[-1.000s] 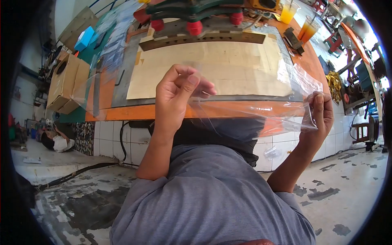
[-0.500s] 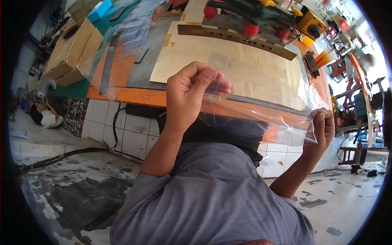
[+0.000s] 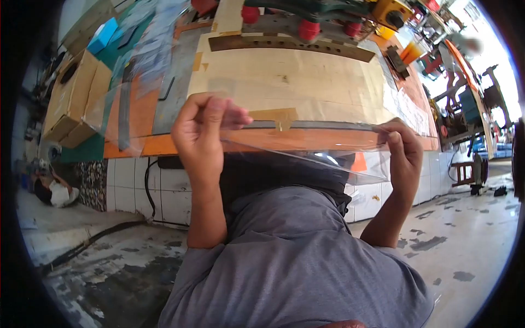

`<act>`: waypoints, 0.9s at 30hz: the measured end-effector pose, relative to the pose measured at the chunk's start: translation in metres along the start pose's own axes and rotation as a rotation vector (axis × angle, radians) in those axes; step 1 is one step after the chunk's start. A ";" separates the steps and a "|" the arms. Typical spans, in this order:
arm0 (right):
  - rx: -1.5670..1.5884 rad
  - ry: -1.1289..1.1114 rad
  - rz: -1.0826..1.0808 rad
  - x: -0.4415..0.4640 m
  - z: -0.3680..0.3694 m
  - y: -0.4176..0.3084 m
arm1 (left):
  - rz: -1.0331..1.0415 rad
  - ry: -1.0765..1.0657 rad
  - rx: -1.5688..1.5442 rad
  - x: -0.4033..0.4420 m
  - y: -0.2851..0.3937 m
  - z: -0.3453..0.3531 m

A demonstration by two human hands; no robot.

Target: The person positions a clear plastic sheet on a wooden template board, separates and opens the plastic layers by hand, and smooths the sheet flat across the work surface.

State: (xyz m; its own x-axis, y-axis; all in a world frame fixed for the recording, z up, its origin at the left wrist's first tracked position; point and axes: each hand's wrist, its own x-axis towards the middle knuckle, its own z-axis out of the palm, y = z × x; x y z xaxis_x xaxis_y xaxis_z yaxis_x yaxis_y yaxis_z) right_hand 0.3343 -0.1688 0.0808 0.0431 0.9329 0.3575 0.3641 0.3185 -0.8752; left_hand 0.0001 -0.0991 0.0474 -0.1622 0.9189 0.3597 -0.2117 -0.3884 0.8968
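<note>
A clear plastic sheet (image 3: 322, 159) stretches between my hands in front of the bench's front edge. My left hand (image 3: 201, 128) pinches it between thumb and fingers, and a see-through part of the sheet extends left past that hand toward the cardboard box. On the other side, my right hand (image 3: 403, 153) grips the sheet's right end with thumb and curled fingers. Behind the sheet lies a pale wooden board (image 3: 284, 82) on the bench. Brown tape (image 3: 281, 116) sticks on the board's near edge.
A metal bar with holes (image 3: 290, 46) lies across the board's back, below a green machine with red feet (image 3: 309, 30). A hex key (image 3: 167, 88), a dark strip (image 3: 126, 104) and a cardboard box (image 3: 76, 101) are at left. Another person (image 3: 54, 188) is low at far left.
My hands have moved farther apart, the left one shifting left. The sheet is drawn out longer between them, and the brown tape on the board's edge now shows. The whole view has shifted.
</note>
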 end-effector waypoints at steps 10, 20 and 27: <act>-0.151 0.038 -0.093 0.006 0.010 -0.013 | 0.108 0.106 0.111 0.005 0.005 -0.019; -0.132 0.052 -0.177 0.000 0.007 -0.017 | 0.161 0.140 0.106 0.008 0.008 -0.023; -0.021 0.064 -0.169 0.002 0.012 -0.015 | 0.149 0.117 0.081 0.008 0.006 -0.026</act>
State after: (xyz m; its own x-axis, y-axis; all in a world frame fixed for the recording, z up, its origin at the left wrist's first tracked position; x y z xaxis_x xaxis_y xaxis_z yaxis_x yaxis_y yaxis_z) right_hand 0.3179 -0.1698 0.0908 0.0386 0.8535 0.5196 0.3906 0.4657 -0.7941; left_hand -0.0278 -0.0956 0.0495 -0.2976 0.8357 0.4617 -0.0997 -0.5081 0.8555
